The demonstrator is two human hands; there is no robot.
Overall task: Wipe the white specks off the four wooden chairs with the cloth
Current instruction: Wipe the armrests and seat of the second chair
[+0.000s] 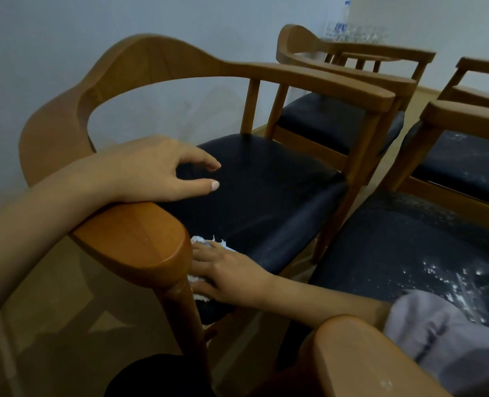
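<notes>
Noted cloth point(199, 239) pressed flat under straight-fingered right hand point(232, 275) at near edge of left chair seat point(266, 196), with left hand point(154, 167) resting loose-fingered on armrest point(134, 239); liable to slip off edge, leaving corner beside post point(180, 310) unwiped.

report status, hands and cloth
Left hand resting on armrest, empty. Right hand pressing cloth on front edge of near seat. Specks on neighbouring seat. Nothing blocking.
</notes>
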